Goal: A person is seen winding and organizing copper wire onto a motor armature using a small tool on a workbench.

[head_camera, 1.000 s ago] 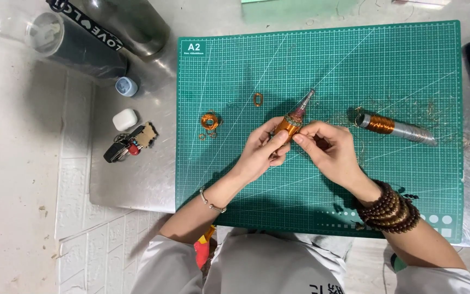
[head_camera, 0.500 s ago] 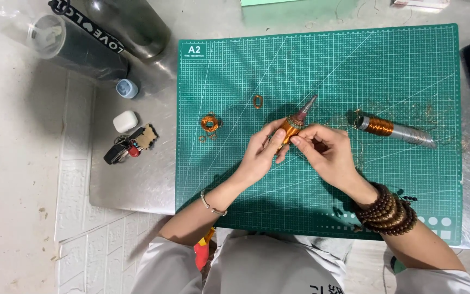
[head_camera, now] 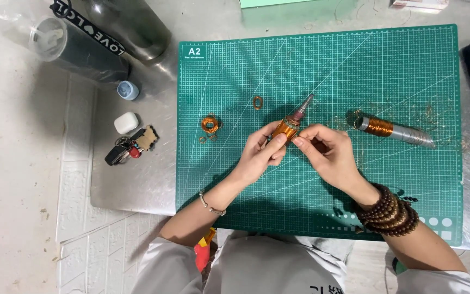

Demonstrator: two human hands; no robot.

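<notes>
Head camera view: you are holding a copper-wound rotor above the middle of the green cutting mat. Your left hand is gripping the rotor from below, with the thumb and fingers pinching its orange winding. Your right hand is meeting it from the other side, with the thumb and forefinger pressed together at the winding's lower edge; whether they are pinching a strand of wire cannot be told. The rotor's grey shaft tip is pointing up and away from you, tilted to the right.

A second metal shaft with copper winding is lying flat on the mat, to the right of your right hand and apart from it. A small copper coil is lying on the mat to the left of your left hand, and a smaller copper ring is lying just beyond it. Off the mat on the left, a white case and a bunch of keys are resting on the metal sheet.
</notes>
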